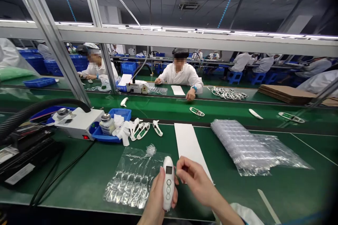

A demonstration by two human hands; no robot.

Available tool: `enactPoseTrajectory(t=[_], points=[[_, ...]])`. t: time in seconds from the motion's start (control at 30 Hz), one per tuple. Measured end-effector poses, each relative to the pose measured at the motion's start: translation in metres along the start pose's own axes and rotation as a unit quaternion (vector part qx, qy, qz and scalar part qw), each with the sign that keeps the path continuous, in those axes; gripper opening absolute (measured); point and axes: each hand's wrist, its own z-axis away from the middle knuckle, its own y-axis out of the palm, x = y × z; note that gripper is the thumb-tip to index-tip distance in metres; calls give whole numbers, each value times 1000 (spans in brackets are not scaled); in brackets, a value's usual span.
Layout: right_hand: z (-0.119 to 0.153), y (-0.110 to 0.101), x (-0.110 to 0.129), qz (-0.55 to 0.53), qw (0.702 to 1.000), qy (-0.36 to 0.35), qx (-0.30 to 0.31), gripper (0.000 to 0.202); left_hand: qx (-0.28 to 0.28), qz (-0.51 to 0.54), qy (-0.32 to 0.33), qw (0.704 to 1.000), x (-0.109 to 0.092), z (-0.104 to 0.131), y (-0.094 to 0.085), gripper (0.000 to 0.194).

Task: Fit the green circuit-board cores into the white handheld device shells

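My left hand [156, 197] is wrapped round a white handheld device [168, 186], held upright with its dark screen and round buttons facing me. Just right of the device's top is my right hand [194, 179], its fingers curled and thumb and forefinger close together; whatever they may pinch is too small to make out. Behind my hands lies a white paper strip [191, 142]. A clear plastic blister tray [129, 186] rests on the green table to the left of the device.
Stacked clear trays [240, 144] lie at right. White device shells [144, 130] sit beside a blue bin [105, 137] and a white machine [79, 121] at left. Beyond, a green conveyor [163, 107] carries several shells; a person [181, 74] sits across it.
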Motion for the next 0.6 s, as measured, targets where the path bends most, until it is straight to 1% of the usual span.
enactPoseTrajectory(t=[0.07, 0.17, 0.3, 0.6], points=[[5, 20, 2, 41, 999, -11, 7, 17, -14, 1, -14, 1000, 5, 4, -8, 55], [3, 35, -4, 99, 995, -33, 0, 18, -33, 12, -20, 999, 11, 7, -18, 57], [-2, 42, -11, 100, 994, -34, 15, 19, -35, 21, -12, 999, 12, 10, -24, 59], [-2, 48, -13, 81, 997, -14, 14, 18, -48, 22, -11, 999, 14, 13, -26, 61]])
